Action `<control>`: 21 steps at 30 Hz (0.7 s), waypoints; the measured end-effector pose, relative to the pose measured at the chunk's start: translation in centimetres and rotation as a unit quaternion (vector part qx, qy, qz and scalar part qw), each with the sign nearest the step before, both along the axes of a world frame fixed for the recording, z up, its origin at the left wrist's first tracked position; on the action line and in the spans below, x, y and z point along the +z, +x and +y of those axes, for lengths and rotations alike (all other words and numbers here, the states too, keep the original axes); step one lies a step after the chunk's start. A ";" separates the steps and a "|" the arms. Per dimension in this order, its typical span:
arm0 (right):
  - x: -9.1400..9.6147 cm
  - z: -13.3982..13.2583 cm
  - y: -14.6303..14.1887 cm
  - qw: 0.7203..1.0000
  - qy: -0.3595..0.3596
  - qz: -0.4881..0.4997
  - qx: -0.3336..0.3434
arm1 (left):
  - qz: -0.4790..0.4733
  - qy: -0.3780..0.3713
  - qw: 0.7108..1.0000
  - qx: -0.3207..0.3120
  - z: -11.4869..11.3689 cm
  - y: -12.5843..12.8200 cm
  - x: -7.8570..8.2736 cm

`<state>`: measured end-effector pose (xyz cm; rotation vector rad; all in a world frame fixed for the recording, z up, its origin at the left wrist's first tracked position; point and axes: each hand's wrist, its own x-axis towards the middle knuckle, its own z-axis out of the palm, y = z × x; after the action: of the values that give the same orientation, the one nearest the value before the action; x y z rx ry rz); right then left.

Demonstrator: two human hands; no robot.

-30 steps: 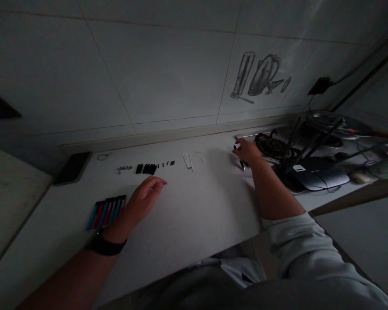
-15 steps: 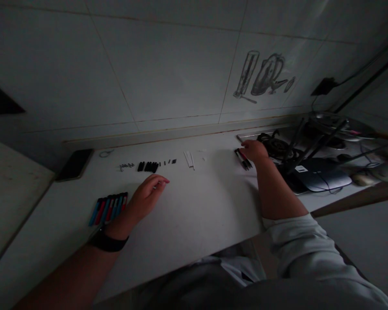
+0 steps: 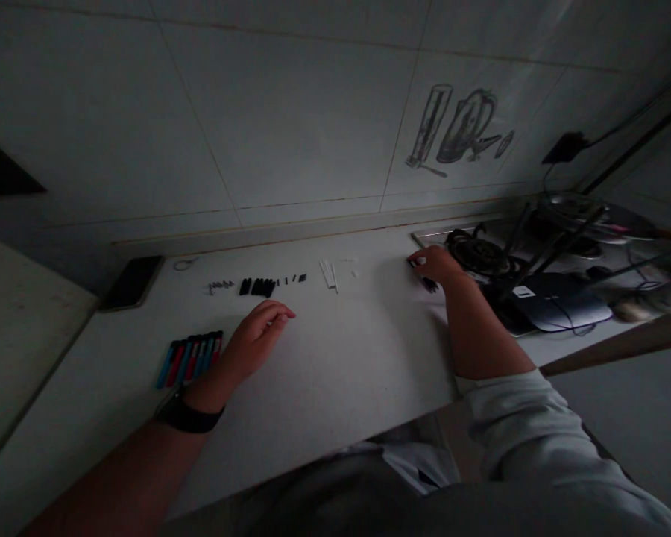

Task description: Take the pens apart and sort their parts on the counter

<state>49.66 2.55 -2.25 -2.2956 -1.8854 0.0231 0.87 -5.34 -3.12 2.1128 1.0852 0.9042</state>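
Observation:
My right hand [image 3: 437, 265] reaches to the far right of the white counter [image 3: 341, 358] and lies over a small bunch of dark pens [image 3: 428, 283], fingers curled on them. My left hand [image 3: 256, 339] rests on the counter with fingers loosely bent and apart, holding nothing. Just left of it lies a row of red and blue pens [image 3: 191, 356]. Behind it, along the wall, are small black pen parts [image 3: 260, 286], tiny springs [image 3: 220, 286] and thin white refills [image 3: 329, 274]. A dark watch sits on my left wrist.
A phone [image 3: 130, 282] lies at the back left. A gas stove [image 3: 481, 253] stands right of the pens, with a dark flat device [image 3: 553, 307], cables and a tripod over it. A tiled wall backs the counter.
My right hand has closed down over the dark pens, which showed beside its fingers half a second ago. My left hand has stayed where it was.

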 end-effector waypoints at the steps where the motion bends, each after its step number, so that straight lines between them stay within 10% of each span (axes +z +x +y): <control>1: 0.0 0.1 0.0 1.000 -0.006 -0.005 -0.002 | -0.002 -0.002 1.000 -0.001 0.0 0.0 0.0; 21: -0.8 0.5 0.2 0.999 -0.005 -0.033 -0.004 | -0.008 0.005 1.000 -0.010 -0.3 0.5 0.5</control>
<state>49.84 3.07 -3.02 -2.3391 -1.9104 -0.0434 1.37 -5.67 -2.61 2.1169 1.0508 0.9175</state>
